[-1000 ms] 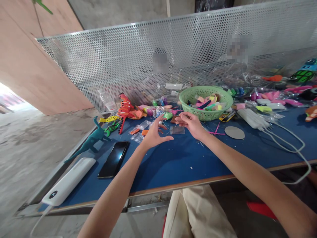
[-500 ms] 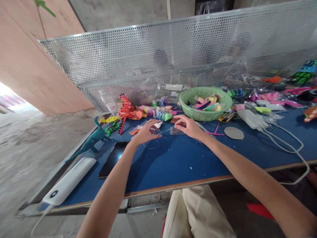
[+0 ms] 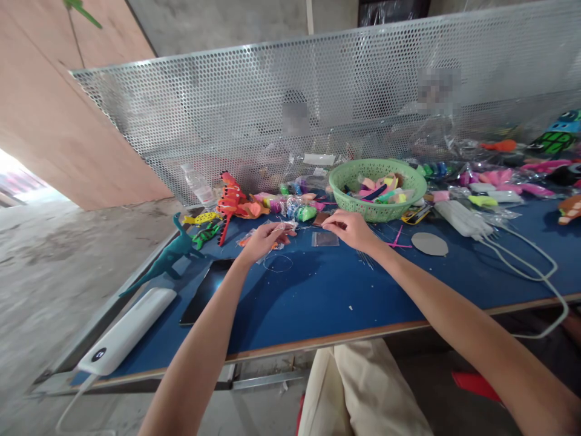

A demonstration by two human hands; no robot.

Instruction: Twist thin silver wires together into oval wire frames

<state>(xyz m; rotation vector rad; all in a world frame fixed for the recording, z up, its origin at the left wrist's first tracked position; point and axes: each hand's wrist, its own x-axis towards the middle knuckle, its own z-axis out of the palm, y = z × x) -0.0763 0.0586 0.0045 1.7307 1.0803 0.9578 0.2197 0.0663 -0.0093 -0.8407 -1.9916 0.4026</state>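
Left hand (image 3: 262, 242) and right hand (image 3: 349, 230) apart over blue table (image 3: 308, 315), thin wire (image 3: 311, 227) running between them. Right thumb and fingers pinched on the wire; left fingers bent at its other end, can't tell if closed. Small clear bag (image 3: 325, 240) just beside right hand. Green basket (image 3: 381, 212) with colored pieces beyond it. Black phone (image 3: 202, 297) partly hidden by left forearm; teal dinosaur (image 3: 164, 259), white power bank (image 3: 129, 330) farther left.
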